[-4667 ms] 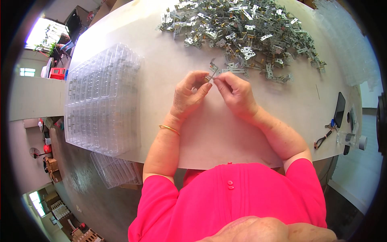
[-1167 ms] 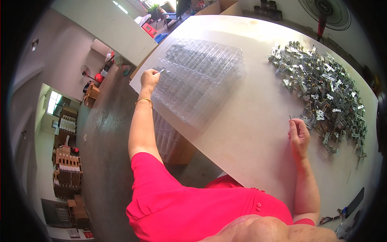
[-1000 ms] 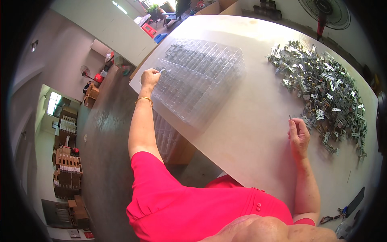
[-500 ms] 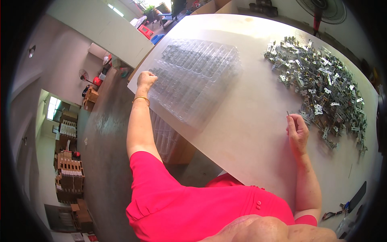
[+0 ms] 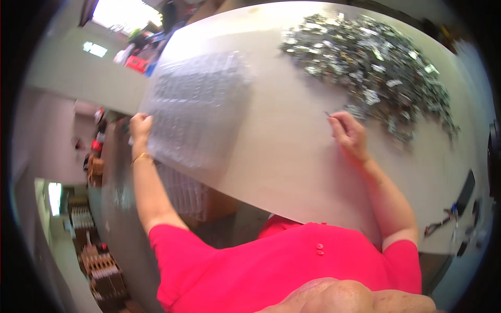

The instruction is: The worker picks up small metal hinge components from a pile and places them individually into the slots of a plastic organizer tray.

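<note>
My left hand (image 5: 141, 127) is closed at the left edge of a stack of clear plastic trays (image 5: 195, 115); what its fingers hold, if anything, is hidden. Rows of pockets run across the trays, with small dark pieces showing through in some of them. Over the table, just on the near side of a large heap of small metal parts (image 5: 370, 68), my right hand (image 5: 348, 134) pinches a thin dark metal piece (image 5: 327, 113) between thumb and fingertips. Blur hides the piece's exact shape.
The pale table (image 5: 282, 156) has a rounded far edge. More clear trays (image 5: 180, 193) stand below its left edge beside a cardboard box (image 5: 219, 202). At the right lie pliers-like tools (image 5: 441, 223) and a dark flat strip (image 5: 464, 192). Stacked cartons (image 5: 102, 266) stand far left.
The whole view has swung, so table, trays and heap sit further left in the picture. Both hands stay closed, the left by the trays and the right near the heap.
</note>
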Demonstrator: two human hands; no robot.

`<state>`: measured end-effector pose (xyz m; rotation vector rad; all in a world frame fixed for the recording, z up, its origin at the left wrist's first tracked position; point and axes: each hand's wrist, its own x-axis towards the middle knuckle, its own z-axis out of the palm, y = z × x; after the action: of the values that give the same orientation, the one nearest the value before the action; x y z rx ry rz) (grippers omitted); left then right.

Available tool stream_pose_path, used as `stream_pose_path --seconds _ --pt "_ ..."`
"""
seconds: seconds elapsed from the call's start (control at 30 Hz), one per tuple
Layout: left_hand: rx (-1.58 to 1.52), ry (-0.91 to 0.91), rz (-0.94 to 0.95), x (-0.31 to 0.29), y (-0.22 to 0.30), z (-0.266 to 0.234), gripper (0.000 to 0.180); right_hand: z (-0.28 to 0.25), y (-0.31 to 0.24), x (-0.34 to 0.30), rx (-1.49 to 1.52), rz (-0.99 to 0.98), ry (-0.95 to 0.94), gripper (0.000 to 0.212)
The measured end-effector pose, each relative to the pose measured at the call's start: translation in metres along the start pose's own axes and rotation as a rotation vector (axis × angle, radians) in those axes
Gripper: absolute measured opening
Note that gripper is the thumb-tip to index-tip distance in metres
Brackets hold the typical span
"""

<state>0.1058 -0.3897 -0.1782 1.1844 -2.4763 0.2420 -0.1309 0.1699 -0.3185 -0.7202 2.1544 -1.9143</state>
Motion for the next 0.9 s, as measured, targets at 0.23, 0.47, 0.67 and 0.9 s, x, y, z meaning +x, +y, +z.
stream_pose_path --seconds 0.23,0.47,0.67,0.9 --pt "-0.480 0.161 0.543 -0.111 0.239 -0.093 0.010 -0.003 0.010 0.000 0.087 0.005 -0.018 0.010" --pt "-0.767 0.105 0.924 -0.198 0.392 -0.079 0.007 0.001 0.002 -0.008 -0.040 -0.216 -0.116 0.009" --pt "-0.750 0.104 0.852 -0.173 0.451 -0.042 0.005 0.000 0.005 -0.009 -0.130 -0.375 -0.096 0.009" --pt "-0.757 -0.271 1.093 -0.185 0.463 -0.013 0.016 -0.002 0.005 -0.010 -0.243 -0.394 -0.295 0.008"
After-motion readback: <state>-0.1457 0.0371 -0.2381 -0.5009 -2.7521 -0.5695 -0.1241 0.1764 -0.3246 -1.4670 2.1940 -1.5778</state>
